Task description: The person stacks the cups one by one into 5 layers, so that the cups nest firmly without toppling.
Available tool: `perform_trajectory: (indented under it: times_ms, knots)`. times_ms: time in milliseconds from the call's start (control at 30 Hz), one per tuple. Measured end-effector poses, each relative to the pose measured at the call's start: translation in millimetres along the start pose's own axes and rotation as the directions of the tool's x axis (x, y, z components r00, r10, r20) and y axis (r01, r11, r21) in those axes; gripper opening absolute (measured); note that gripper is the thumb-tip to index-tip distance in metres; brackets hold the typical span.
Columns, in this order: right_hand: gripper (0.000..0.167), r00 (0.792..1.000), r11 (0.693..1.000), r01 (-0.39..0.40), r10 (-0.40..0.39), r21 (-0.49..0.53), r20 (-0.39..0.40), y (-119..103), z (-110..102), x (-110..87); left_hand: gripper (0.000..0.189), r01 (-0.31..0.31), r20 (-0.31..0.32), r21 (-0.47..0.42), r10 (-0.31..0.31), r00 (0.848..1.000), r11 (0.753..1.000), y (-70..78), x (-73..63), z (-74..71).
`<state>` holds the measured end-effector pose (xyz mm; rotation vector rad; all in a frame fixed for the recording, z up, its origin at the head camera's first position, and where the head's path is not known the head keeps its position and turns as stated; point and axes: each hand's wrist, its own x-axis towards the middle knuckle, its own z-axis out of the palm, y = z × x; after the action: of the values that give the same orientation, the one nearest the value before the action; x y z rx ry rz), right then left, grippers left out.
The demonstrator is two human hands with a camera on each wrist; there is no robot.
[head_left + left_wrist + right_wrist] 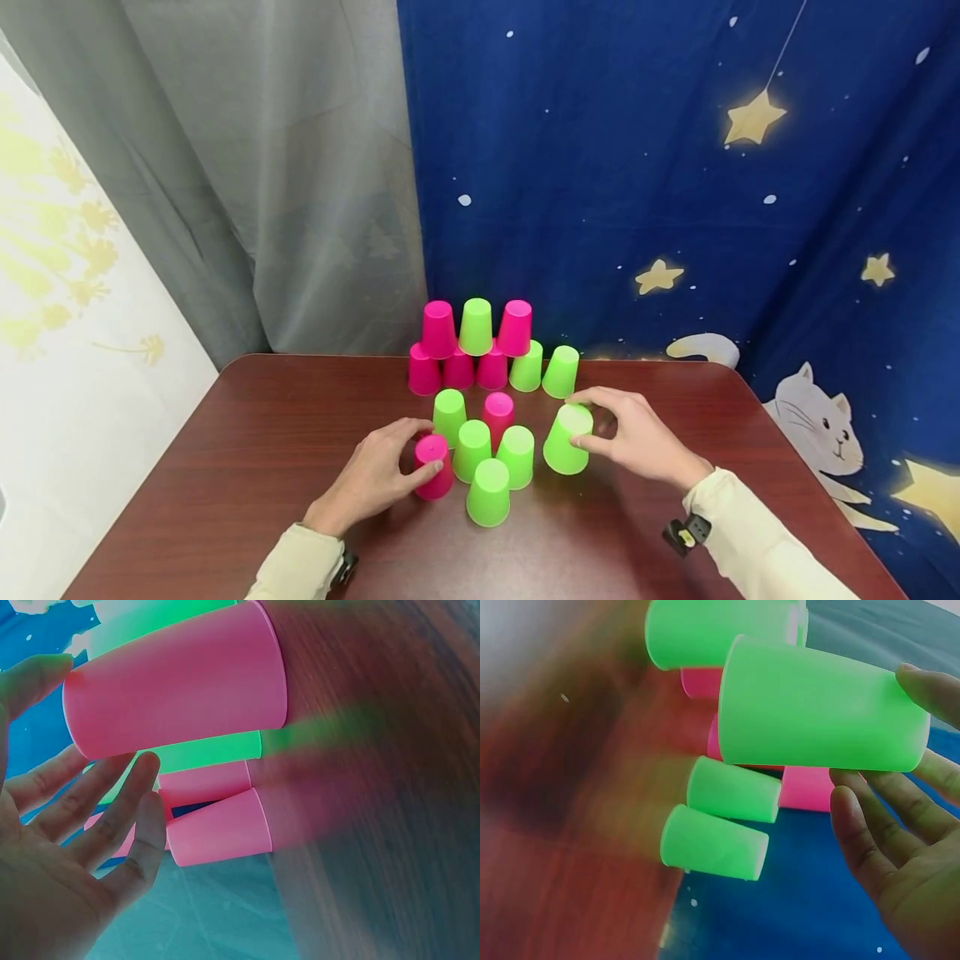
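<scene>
My left hand (pixel 377 468) pinches an upside-down pink cup (pixel 427 452) near its base, thumb on the near side and fingers behind. In the left wrist view, that pink cup (pixel 176 682) lies between thumb and fingertips. On the other side, my right hand (pixel 637 433) holds an upside-down green cup (pixel 562 446) the same way; the right wrist view shows this green cup (pixel 817 705) large. Whether either cup touches the table cannot be told. Between the hands stand a front green cup (pixel 488 493), more green cups (pixel 472 452), and a pink cup (pixel 498 412).
Behind them, at the table's (pixel 262 433) far edge, a row of upside-down pink cups (pixel 424 371) and green cups (pixel 561 372) carries a second layer: a green cup (pixel 476 327) between two pink ones. Grey and blue curtains (pixel 600 167) hang just beyond.
</scene>
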<state>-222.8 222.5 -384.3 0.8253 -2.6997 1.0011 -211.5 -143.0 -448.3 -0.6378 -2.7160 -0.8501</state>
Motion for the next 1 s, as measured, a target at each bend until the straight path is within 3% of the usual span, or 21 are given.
perform_trajectory:
  times_ms: [267, 500, 733, 1000]
  knots:
    - [0.044, 1.000, 0.998, -0.023, 0.023, -0.054, -0.006, 5.8, -11.9, 28.7, 0.046, -0.005, -0.002, 0.003, 0.005, 1.000, 1.000, 0.4, -1.7, 2.3]
    - [0.045, 0.995, 0.994, -0.101, 0.101, -0.051, 0.004, 13.7, -19.4, 45.6, 0.044, -0.030, -0.010, 0.006, 0.030, 1.000, 1.000, 0.4, -2.8, 2.6]
    - [0.042, 0.996, 0.994, -0.089, 0.088, -0.057, -0.018, 17.9, -28.6, 68.9, 0.044, -0.067, -0.034, 0.016, 0.067, 0.997, 0.998, 0.7, -4.9, 2.5]
    - [0.042, 0.993, 0.984, -0.113, 0.107, -0.136, -0.048, 20.7, -37.0, 97.4, 0.044, -0.044, -0.012, 0.011, 0.044, 0.999, 0.999, 3.8, -6.6, 0.8]
